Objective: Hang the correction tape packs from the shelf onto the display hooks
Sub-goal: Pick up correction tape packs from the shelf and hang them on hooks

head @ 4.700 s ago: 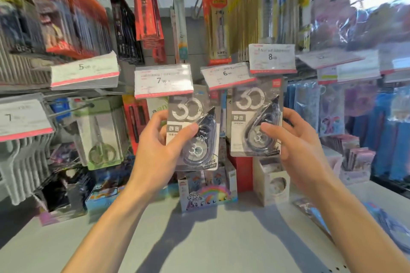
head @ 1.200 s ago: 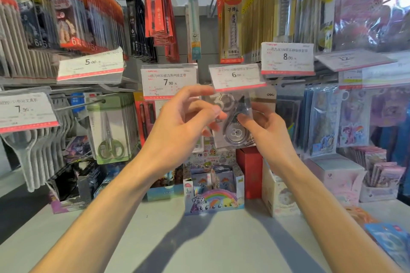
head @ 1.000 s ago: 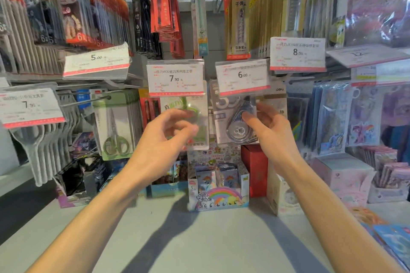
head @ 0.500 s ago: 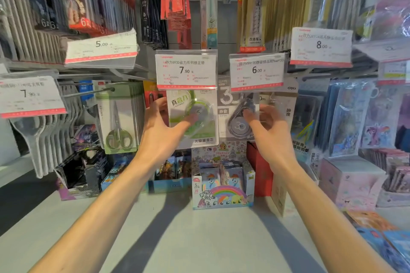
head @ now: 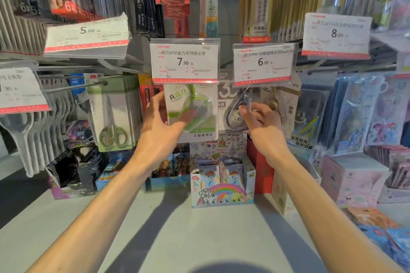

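Grey correction tape pack [head: 235, 108] — right hand [head: 261, 126] fingers [head: 243, 108] pinch it.

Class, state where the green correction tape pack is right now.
Centre of the head view: the green correction tape pack hangs below the 7.90 price tag, left hand on it, grey pack beside it.

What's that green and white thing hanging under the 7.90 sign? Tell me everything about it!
It's a green correction tape pack: a white card with green Chinese lettering and a clear plastic bubble holding a round green-and-white tape dispenser. It hangs upright directly beneath the 7.90 price tag, which hides its top edge. The left hand cups its left side, thumb pressed on the bubble's front. It looks slightly blurred. The grey pack hangs at its right.
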A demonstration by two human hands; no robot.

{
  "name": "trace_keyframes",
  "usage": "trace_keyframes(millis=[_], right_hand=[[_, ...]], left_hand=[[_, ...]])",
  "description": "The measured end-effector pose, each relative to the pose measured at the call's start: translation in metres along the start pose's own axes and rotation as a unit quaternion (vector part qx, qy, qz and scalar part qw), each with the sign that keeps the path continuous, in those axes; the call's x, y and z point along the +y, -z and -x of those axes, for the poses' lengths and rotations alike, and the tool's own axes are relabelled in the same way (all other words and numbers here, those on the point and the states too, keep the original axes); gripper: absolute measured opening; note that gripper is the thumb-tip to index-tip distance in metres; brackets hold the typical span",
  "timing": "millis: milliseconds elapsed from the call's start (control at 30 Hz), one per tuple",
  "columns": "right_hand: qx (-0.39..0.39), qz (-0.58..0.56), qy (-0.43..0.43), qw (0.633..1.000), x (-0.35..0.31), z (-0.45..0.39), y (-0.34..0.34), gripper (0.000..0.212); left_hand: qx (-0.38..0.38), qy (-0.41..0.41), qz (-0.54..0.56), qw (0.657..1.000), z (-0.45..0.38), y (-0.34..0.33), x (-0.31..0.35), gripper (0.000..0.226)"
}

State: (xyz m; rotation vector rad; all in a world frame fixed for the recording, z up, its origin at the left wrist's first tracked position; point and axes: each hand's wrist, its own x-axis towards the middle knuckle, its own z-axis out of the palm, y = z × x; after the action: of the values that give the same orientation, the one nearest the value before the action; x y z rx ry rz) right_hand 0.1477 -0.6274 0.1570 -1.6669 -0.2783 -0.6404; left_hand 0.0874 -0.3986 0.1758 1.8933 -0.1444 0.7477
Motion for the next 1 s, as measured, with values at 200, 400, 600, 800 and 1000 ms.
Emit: trace_keyframes(millis=[200, 400, 600, 800, 1000], right_hand=[[-0.027, 0.022, -0.015, 0.999, -0.012, 0.017, 0.013, 0.034], [-0.056, -0.022, -0.068, 0.996, -0.002, 0.068, 0.041, 0.026], [-0.006, -0.073, -0.121, 0.990, 0.012, 0.151, 0.082, 0.009], [0.030, -0.085, -0.150, 0.985, 0.034, 0.214, 0.135, 0.006], [0.044, -0.108, -0.161, 0.980, 0.057, 0.229, 0.202, 0.008]], left_hand=[[-0.027, 0.000, -0.025, 0.999, 0.003, 0.006, -0.005, 0.079], [-0.037, -0.001, 0.034, 0.999, 0.039, 0.024, -0.024, 0.068], [-0.013, 0.057, 0.125, 0.990, 0.113, 0.034, -0.043, 0.017], [-0.010, 0.089, 0.206, 0.975, 0.191, 0.006, -0.036, 0.010], [-0.004, 0.130, 0.236, 0.963, 0.245, -0.067, -0.014, 0.011]])
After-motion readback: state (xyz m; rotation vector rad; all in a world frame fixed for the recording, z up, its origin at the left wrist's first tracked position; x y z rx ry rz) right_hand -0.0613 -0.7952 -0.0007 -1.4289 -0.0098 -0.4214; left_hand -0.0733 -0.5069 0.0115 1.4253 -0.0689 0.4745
